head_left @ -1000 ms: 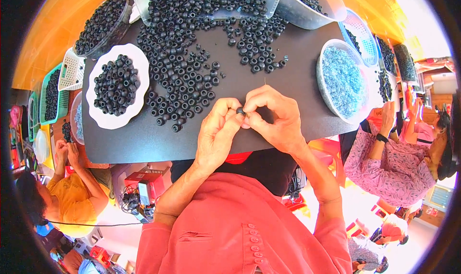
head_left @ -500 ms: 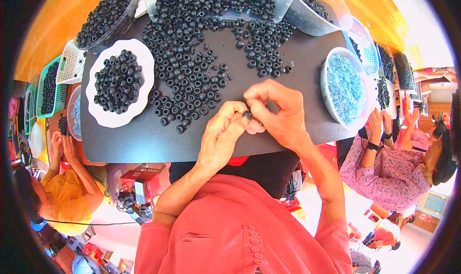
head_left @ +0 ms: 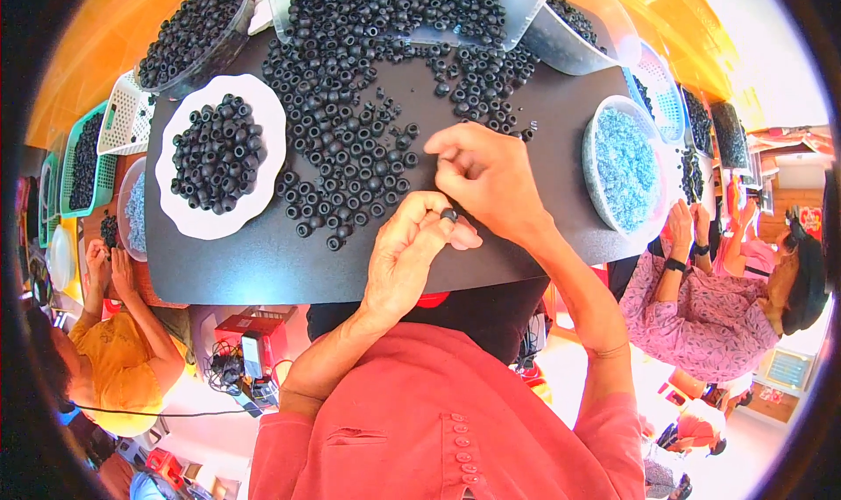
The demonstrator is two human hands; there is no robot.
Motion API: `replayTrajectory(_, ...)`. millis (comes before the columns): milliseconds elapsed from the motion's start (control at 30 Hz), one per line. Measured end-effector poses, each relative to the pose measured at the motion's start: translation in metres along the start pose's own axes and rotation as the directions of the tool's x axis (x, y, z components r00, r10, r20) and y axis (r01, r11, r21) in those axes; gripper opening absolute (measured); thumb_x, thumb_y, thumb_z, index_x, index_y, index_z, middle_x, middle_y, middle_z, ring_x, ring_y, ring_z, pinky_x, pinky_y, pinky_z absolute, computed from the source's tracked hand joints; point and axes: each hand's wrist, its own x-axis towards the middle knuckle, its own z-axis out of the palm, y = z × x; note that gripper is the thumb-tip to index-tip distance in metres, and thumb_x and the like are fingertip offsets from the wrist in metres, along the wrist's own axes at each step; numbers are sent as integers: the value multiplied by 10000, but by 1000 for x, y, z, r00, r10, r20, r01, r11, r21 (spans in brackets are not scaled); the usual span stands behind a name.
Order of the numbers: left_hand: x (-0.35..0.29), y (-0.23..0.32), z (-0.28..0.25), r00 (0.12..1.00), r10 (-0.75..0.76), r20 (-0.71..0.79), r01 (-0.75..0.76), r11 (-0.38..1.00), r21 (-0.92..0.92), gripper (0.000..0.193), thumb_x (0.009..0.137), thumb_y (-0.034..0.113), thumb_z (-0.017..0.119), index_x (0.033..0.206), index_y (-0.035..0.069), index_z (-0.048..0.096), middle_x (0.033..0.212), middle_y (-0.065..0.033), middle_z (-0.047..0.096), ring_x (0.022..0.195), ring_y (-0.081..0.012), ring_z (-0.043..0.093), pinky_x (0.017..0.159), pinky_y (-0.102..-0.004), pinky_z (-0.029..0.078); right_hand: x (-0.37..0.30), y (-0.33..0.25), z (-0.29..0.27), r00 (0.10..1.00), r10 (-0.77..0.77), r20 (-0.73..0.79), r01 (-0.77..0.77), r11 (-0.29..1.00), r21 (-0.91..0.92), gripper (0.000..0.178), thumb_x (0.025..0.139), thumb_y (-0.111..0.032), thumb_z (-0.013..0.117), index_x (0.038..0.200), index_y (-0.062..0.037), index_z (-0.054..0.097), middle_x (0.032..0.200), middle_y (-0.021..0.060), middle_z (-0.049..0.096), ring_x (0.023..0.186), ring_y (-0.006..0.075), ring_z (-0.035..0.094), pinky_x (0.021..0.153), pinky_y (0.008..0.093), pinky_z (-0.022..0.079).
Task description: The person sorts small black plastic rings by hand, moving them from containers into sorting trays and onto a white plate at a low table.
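A bead [head_left: 449, 214] is pinched in the grip of the left hand [head_left: 403, 257] over the bench [head_left: 236, 271]. The right hand [head_left: 493, 183] is held nearby, fingers curled; whether anything is gripped cannot be told.

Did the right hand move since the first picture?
Yes: judged against the dark table, the right hand has moved forward, toward the loose black beads.

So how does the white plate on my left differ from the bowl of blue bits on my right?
The white plate has a wavy rim; the translucent bowl has a smooth one. The plate holds black beads; the bowl holds much finer pale blue pieces. Both hold many loose pieces.
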Motion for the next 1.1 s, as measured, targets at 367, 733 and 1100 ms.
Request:
replayTrajectory(367, 1, 0, 3, 1000, 22, 19, -23, 996, 89, 118, 968, 78, 434, 1034, -1, 490, 864, -64, 651, 858, -105, 614, 837, -260, 463, -50, -3, -22, 981, 154, 117, -194, 792, 579, 77, 815, 11, 617, 892, 6, 620, 739, 37, 653, 698, 85, 617, 623, 230, 485)
replayTrajectory(733, 2, 7, 7, 999, -50, 14, 49, 998, 31, 131, 966, 90, 421, 1047, 6, 480, 893, -105, 663, 857, -119, 602, 826, -253, 451, -51, 11, -23, 970, 164, 179, -239, 776, 584, 87, 810, 23, 615, 895, 4, 622, 750, 29, 645, 713, 88, 630, 646, 239, 495)
replayTrajectory(1100, 1, 6, 4, 999, -44, 13, 43, 999, 23, 137, 963, 79, 403, 1050, 4, 478, 901, -115, 666, 861, -123, 612, 823, -260, 454, -51, 3, -11, 980, 199, 26, -154, 662, 734, 77, 852, 31, 604, 909, -9, 636, 770, 25, 646, 700, 74, 607, 633, 231, 495)
